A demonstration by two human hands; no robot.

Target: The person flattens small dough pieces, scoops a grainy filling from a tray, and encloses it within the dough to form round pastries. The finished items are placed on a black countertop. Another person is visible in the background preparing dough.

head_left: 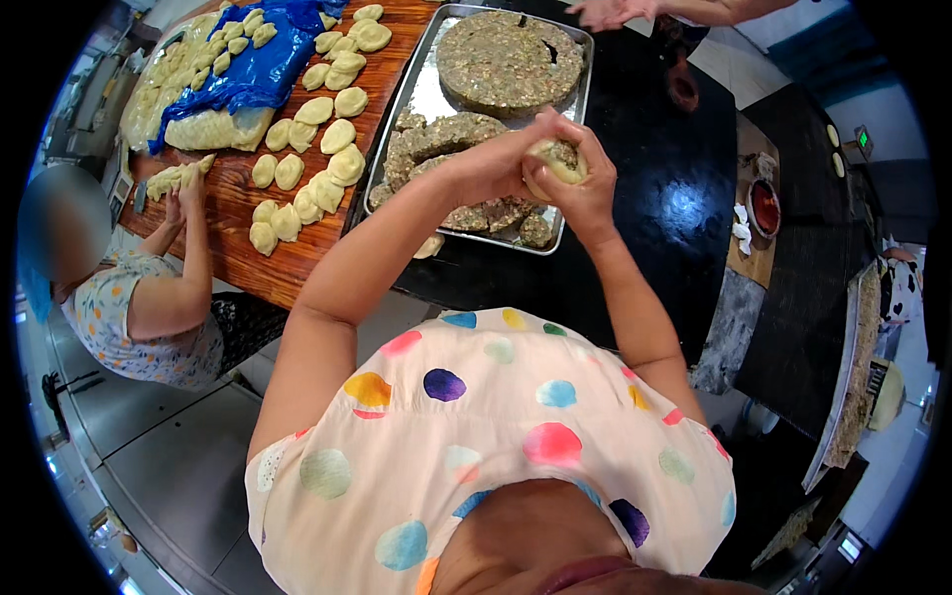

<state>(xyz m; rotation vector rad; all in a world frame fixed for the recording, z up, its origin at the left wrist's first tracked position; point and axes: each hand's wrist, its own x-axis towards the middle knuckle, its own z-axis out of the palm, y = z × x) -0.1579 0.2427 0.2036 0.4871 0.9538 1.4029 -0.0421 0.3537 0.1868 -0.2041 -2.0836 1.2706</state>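
Note:
Above the metal tray, my left hand and my right hand cup one piece of filled dough between them. Pale dough wraps the piece, and speckled filling shows at its open top. The fingers of both hands curl around its sides, partly hiding it. Under my hands lies the greenish-brown filling, with a large round slab at the far end of the tray and broken lumps at the near end.
Flattened dough rounds lie in rows on the wooden table at left. Behind them, blue plastic sheeting partly covers more dough. A co-worker handles a dough strip there. Another person's hand reaches in beyond the black table.

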